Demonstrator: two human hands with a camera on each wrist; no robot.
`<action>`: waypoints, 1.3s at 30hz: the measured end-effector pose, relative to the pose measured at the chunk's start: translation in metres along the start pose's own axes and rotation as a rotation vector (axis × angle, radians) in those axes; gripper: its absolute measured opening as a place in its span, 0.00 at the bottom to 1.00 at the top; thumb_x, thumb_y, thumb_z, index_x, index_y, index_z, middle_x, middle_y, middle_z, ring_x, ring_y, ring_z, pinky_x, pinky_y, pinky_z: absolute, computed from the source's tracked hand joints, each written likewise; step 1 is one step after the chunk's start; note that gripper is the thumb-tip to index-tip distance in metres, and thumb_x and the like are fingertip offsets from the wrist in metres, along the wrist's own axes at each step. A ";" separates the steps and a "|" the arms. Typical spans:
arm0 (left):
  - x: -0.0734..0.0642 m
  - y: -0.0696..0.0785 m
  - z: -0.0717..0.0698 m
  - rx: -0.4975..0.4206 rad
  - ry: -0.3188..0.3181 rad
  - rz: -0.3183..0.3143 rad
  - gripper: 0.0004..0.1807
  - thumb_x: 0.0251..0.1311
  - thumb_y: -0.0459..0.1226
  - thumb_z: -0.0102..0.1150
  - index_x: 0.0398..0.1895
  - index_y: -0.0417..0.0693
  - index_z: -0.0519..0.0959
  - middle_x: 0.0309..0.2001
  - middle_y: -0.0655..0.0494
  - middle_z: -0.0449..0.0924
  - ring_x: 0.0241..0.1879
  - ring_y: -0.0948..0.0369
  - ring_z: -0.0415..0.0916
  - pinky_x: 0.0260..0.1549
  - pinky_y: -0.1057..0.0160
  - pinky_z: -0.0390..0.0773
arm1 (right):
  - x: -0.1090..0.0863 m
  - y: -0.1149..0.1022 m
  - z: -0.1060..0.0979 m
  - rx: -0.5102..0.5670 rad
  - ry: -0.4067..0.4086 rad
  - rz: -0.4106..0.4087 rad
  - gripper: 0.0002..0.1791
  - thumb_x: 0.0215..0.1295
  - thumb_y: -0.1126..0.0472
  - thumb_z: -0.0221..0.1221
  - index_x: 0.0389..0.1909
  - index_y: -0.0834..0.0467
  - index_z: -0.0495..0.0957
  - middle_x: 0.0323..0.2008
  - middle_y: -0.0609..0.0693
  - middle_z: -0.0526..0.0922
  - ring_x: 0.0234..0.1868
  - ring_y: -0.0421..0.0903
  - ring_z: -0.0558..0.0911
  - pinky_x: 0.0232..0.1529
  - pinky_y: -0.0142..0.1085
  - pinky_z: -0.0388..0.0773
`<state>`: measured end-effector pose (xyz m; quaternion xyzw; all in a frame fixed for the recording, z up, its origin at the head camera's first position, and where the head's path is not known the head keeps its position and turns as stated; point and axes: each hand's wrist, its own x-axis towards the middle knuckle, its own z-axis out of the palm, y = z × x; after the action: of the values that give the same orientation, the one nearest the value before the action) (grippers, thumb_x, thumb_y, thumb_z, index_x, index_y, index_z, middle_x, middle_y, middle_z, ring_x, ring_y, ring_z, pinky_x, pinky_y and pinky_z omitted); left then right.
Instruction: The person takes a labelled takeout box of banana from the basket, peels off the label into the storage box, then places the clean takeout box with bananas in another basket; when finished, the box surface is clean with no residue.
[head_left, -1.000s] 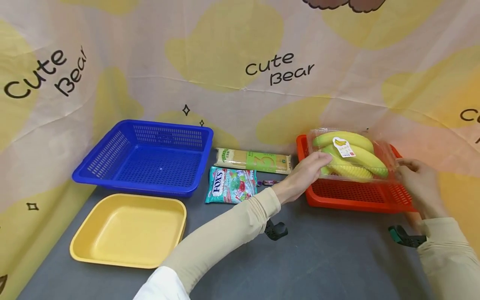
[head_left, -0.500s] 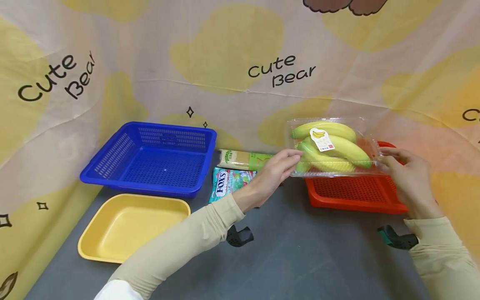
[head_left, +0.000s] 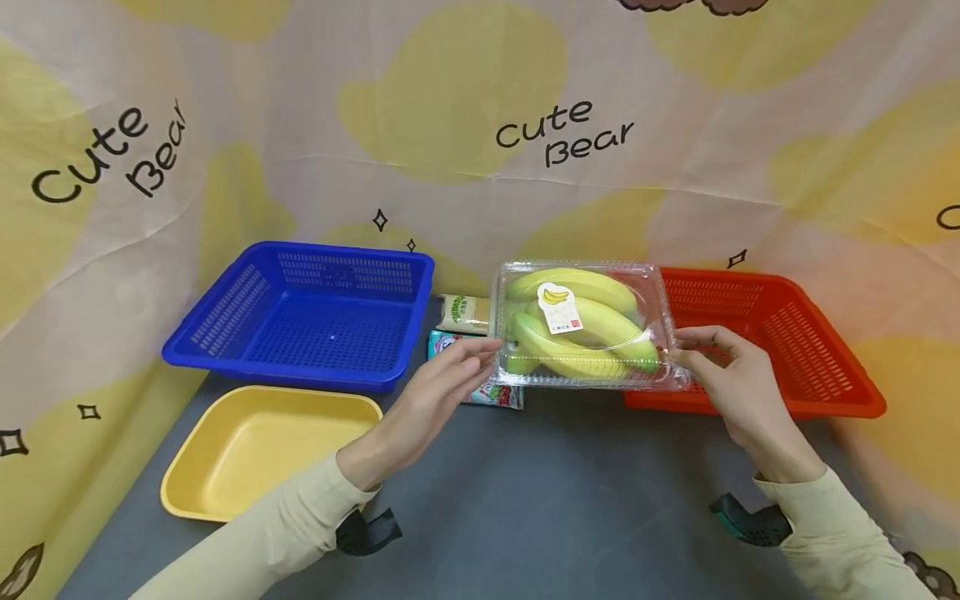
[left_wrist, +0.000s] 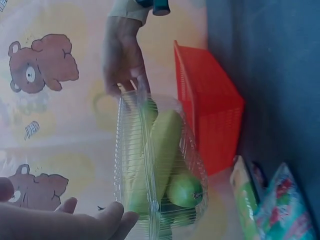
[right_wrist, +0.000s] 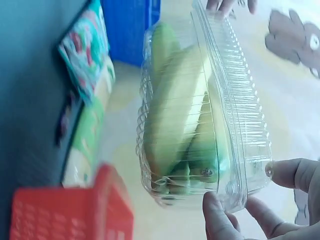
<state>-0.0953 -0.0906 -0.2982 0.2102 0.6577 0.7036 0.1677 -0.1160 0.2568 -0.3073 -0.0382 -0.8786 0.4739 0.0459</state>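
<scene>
A clear plastic clamshell box point(head_left: 592, 379) holds several yellow-green bananas point(head_left: 596, 325) and bears a white banana label point(head_left: 559, 308). It hangs above the table, overlapping the red basket's left part in the head view. My right hand point(head_left: 742, 392) pinches its right edge; in the right wrist view the fingertips point(right_wrist: 216, 212) lie on the rim, with another digit on the box's side. My left hand point(head_left: 423, 408) is at the opposite end, its fingers extended and touching the left edge. The left wrist view shows those fingertips point(left_wrist: 111, 215) beside the rim.
A red basket point(head_left: 832, 400) stands at the right. To the left are a blue basket point(head_left: 300, 333) and, before it, a yellow tray point(head_left: 270, 450). Behind the box lie a noodle pack point(head_left: 463, 313) and a FOX'S candy bag point(head_left: 495, 395), partly hidden. A patterned cloth point(head_left: 450, 100) hangs behind.
The box of bananas has moved left from over the red basket to mid-table, carried between both hands. My left hand's fingers have straightened along its left side.
</scene>
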 end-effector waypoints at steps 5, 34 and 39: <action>-0.027 -0.010 -0.009 0.019 0.025 0.012 0.28 0.75 0.41 0.33 0.70 0.31 0.56 0.73 0.35 0.52 0.76 0.42 0.48 0.75 0.49 0.50 | -0.018 0.001 0.020 -0.006 -0.048 -0.013 0.19 0.69 0.53 0.59 0.56 0.58 0.75 0.41 0.34 0.78 0.40 0.30 0.79 0.39 0.26 0.79; -0.114 -0.078 -0.018 -0.084 -0.010 -0.232 0.28 0.77 0.42 0.29 0.73 0.35 0.53 0.76 0.36 0.48 0.76 0.37 0.44 0.61 0.83 0.58 | -0.077 0.041 0.088 0.030 -0.208 0.084 0.15 0.61 0.64 0.64 0.47 0.62 0.75 0.42 0.54 0.79 0.42 0.38 0.79 0.40 0.28 0.77; -0.116 -0.082 -0.017 -0.089 -0.016 -0.241 0.28 0.78 0.42 0.29 0.74 0.35 0.52 0.76 0.35 0.47 0.76 0.37 0.43 0.61 0.83 0.58 | -0.081 0.044 0.090 0.029 -0.211 0.092 0.13 0.60 0.65 0.65 0.45 0.61 0.76 0.40 0.53 0.79 0.40 0.37 0.79 0.40 0.28 0.77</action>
<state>-0.0077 -0.1580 -0.3890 0.1274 0.6450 0.7052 0.2655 -0.0449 0.1975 -0.3966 -0.0278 -0.8690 0.4893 -0.0682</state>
